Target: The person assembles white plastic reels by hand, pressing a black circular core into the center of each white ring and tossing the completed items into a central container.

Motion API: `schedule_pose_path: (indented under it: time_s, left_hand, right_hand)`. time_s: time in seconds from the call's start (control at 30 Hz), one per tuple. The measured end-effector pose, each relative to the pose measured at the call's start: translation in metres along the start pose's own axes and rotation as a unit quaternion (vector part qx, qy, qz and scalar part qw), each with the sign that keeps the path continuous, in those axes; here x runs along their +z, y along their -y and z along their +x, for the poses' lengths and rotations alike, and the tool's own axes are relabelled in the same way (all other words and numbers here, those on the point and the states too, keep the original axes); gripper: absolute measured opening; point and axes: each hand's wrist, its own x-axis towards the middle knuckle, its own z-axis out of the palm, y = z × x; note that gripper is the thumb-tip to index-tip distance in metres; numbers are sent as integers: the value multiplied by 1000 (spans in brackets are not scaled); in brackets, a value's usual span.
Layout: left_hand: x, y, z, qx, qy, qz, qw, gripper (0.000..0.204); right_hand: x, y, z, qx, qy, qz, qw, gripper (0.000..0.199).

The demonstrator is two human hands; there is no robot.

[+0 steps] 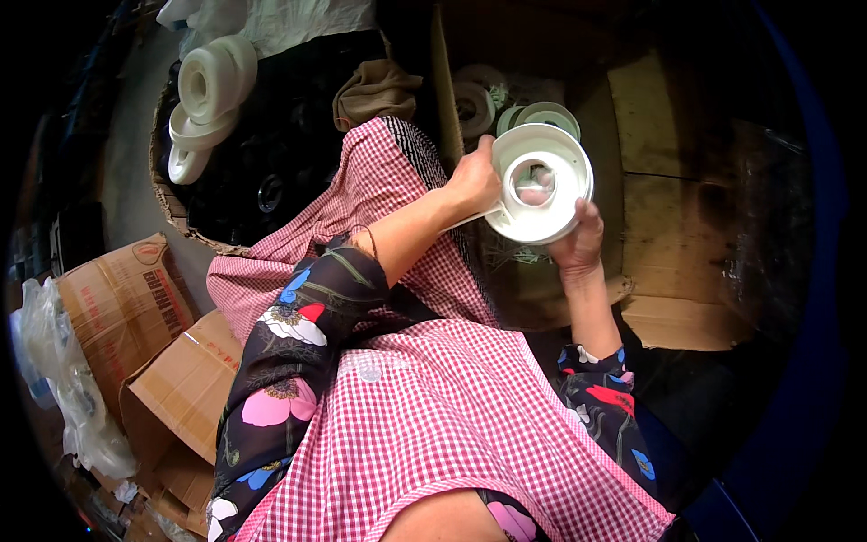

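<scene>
Round basket (167, 194) far left of the grip, holding dark parts and stacked white rings (209, 90), cardboard box (632, 117) beyond the grip with white discs (474, 108), white round plastic housing (542, 185) pinched between left hand (474, 181) and right hand (578, 239), open face toward the camera, thin handle (470, 219) pointing lower left.

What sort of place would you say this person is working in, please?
Probably a small workshop or packing area for plastic parts: both hands hold a white plastic spool, more white spools are stacked by a dark basket, and cardboard boxes stand around.
</scene>
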Motion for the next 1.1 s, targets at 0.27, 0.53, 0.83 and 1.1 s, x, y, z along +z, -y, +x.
schedule_pose_path:
  time_s: [0.27,0.53,0.83,1.1]
  left_hand:
    - [16,31,23,19,47,-22,998,63]
    - [18,26,17,68,125,-129,981,69]
    - [13,19,11,57,218,-132,965,60]
    - [24,13,15,30,18,-212,977,45]
  right_hand:
    - [-50,34,-2,101,55,-191,975,54]
    - [-26,7,0,64,-11,-221,973,58]
    - [-28,27,5,92,-9,-275,957,56]
    - [5,-1,23,13,-70,-479,875,60]
